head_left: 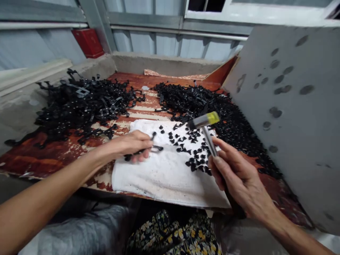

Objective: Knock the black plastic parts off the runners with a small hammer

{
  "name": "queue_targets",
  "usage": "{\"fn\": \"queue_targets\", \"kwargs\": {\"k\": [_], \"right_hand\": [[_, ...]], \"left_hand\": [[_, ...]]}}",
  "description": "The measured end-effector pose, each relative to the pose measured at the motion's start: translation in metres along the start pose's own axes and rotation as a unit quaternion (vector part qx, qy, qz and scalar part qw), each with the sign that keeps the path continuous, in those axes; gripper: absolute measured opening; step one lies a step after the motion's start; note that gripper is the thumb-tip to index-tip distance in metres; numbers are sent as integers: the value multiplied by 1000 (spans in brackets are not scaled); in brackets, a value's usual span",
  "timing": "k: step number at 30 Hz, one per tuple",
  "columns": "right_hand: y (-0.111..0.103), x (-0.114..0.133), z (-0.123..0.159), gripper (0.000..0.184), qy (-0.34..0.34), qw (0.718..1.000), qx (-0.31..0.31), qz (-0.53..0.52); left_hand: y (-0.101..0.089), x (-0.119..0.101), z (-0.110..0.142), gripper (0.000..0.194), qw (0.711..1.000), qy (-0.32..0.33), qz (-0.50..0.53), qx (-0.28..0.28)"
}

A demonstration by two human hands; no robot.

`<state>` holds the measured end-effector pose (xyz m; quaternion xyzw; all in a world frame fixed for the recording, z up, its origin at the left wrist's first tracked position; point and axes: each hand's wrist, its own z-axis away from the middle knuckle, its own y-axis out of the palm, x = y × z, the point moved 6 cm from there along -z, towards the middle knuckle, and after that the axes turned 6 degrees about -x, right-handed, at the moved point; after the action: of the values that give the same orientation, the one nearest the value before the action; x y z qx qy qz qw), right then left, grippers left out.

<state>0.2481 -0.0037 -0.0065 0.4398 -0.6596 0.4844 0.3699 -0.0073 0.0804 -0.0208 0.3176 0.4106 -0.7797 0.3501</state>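
Note:
Over the left part of a white cloth (164,180), my left hand (136,145) is closed on a black molded part (158,148), whose thin arms and round ends stick out past the fingers. My right hand (233,170) grips a mallet (203,121) by its handle. The mallet's head, dark at one end and yellow at the other, is raised above the cloth's right side. Small black mushroom-shaped pieces (195,159) lie scattered on the cloth between my hands, beneath and beside the mallet.
A tangled heap of black molded parts (82,102) covers the left of the worn red-brown tabletop (66,141). Many small black pieces (228,124) are piled behind and right of the cloth. A spotted grey panel (287,106) stands at the right; a red box (89,42) sits at back left.

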Motion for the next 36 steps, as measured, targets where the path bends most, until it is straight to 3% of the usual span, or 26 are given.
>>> {"fn": "queue_targets", "kwargs": {"k": [3,4,5,7,9,11,13,15,17,19,22,27,32,36], "right_hand": [[-28,-30,13,48,156,968,-116,-155],[-36,-41,18,54,197,948,-153,-196],[-42,-51,22,58,234,927,-184,-229],[-49,-67,28,64,293,887,-223,-278],[-51,-75,30,62,323,861,-241,-311],[-51,-75,28,61,322,852,-248,-330],[-51,-74,26,62,314,854,-253,-329],[-50,-75,26,66,312,860,-249,-318],[-49,-77,27,69,312,866,-241,-309],[-50,-79,29,67,308,871,-230,-305],[-51,-81,31,58,304,873,-223,-310],[-52,-84,33,52,301,865,-228,-331],[-54,-86,30,43,298,847,-220,-381],[-54,-85,25,47,300,833,-211,-414]], "left_hand": [[-87,-6,2,19,973,41,-26,-225],[-121,-7,6,16,944,46,-60,-322],[-154,-9,12,14,895,46,-112,-429],[-193,-22,15,25,828,128,-184,-515],[-203,-33,14,40,768,192,-184,-582],[-177,-49,-4,32,772,243,-200,-553],[-122,-63,-40,16,839,236,-242,-426],[-61,-81,-70,12,875,251,-255,-327],[-4,-94,-97,14,914,249,-255,-192],[29,-105,-114,11,922,248,-250,-161],[45,-115,-131,7,935,234,-220,-150],[34,-124,-141,16,970,186,-78,-138],[25,-142,-121,13,979,129,129,-87],[55,-148,-92,16,971,94,221,11]]}}
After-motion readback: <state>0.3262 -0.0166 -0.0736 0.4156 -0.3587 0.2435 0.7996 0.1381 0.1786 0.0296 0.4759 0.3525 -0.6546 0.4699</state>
